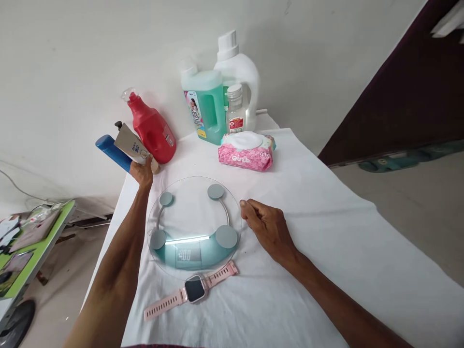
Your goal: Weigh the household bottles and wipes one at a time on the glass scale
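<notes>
My left hand (143, 172) is closed around the lower end of a beige squeeze tube (132, 143) with a dark top, which leans to the left. Close behind it a blue bottle (113, 151) leans the same way; whether my fingers touch it is hidden. A red jug-like bottle (154, 128) stands just beyond. Loosely curled into a fist, my right hand (266, 224) is beside the right rim of a round glass weighing scale (192, 215), with nothing visible in it. The scale has a lit display with digits. In front of it lies a pink-strapped smartwatch (195, 288).
Near the wall stand a green liquid jug (208, 106), a white detergent bottle (241, 67) and a small clear bottle (235, 108). A pink wipes pack (246, 152) lies before them. White cloth covers the table (326, 232). A green-topped table (43, 251) is at left.
</notes>
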### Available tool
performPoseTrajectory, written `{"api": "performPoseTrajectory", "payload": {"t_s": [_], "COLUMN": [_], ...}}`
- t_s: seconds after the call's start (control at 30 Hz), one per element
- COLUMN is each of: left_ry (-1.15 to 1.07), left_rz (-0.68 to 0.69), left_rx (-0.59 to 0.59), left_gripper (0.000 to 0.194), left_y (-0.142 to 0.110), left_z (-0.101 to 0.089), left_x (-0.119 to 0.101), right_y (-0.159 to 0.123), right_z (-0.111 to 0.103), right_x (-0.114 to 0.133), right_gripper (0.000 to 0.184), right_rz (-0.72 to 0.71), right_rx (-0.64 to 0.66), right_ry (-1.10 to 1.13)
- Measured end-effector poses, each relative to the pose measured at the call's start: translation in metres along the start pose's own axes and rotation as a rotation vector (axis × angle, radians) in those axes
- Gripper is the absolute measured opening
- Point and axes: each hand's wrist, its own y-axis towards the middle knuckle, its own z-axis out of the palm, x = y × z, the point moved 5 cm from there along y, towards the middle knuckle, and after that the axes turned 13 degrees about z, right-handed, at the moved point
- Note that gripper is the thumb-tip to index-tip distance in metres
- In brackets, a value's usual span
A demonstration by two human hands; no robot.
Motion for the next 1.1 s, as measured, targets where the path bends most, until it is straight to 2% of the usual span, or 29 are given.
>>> {"api": "performPoseTrajectory", "payload": {"t_s": [0.2, 0.37, 0.47, 0.53, 0.57, 0.6, 0.67, 0.73, 0.8, 0.87, 0.93, 1.0, 1.1], "left_ry": [0.149, 0.148, 0.151, 0.132, 0.104, 0.064, -0.019, -0.084, -0.075, -0.012, 0.042, 0.060, 0.127], "left_rz": [-0.114, -0.110, -0.061, 0.104, 0.228, 0.353, 0.540, 0.670, 0.778, 0.804, 0.776, 0.778, 0.859], "left_rx": [0.063, 0.084, -0.033, -0.099, -0.091, -0.041, 0.147, 0.383, 0.601, 0.753, 0.832, 0.849, 0.852], "left_gripper": [0.053, 0.072, 0.094, 0.104, 0.105, 0.103, 0.098, 0.098, 0.102, 0.109, 0.113, 0.113, 0.108], "left_y": [0.010, 0.001, -0.019, -0.037, -0.047, -0.058, -0.080, -0.102, -0.119, -0.129, -0.129, -0.125, -0.117], "left_z": [0.001, -0.008, -0.022, -0.028, -0.026, -0.020, 0.003, 0.036, 0.071, 0.101, 0.120, 0.128, 0.124], "left_x": [0.004, -0.012, -0.038, -0.071, -0.093, -0.116, -0.161, -0.201, -0.232, -0.248, -0.253, -0.255, -0.257], "right_y": [0.000, 0.000, 0.000, 0.000, 0.000, 0.000, 0.001, 0.002, 0.002, 0.003, 0.004, 0.004, 0.005], "right_z": [0.000, 0.000, 0.002, 0.002, 0.002, 0.002, 0.003, 0.003, 0.004, 0.005, 0.006, 0.006, 0.006], "right_x": [0.002, 0.002, 0.002, 0.001, 0.001, 0.001, 0.000, -0.001, -0.002, -0.003, -0.003, -0.002, -0.001], "right_gripper": [0.050, 0.049, 0.049, 0.049, 0.049, 0.049, 0.049, 0.048, 0.046, 0.046, 0.045, 0.043, 0.042], "right_rz": [-0.015, -0.036, -0.037, -0.037, -0.035, -0.034, -0.039, -0.049, -0.049, -0.039, -0.028, -0.022, -0.015], "right_rx": [0.005, -0.008, -0.012, -0.013, -0.014, -0.015, -0.018, -0.022, -0.024, -0.022, -0.022, -0.026, -0.029], "right_ry": [0.029, 0.004, -0.011, -0.022, -0.027, -0.032, -0.043, -0.054, -0.075, -0.099, -0.113, -0.116, -0.115]}}
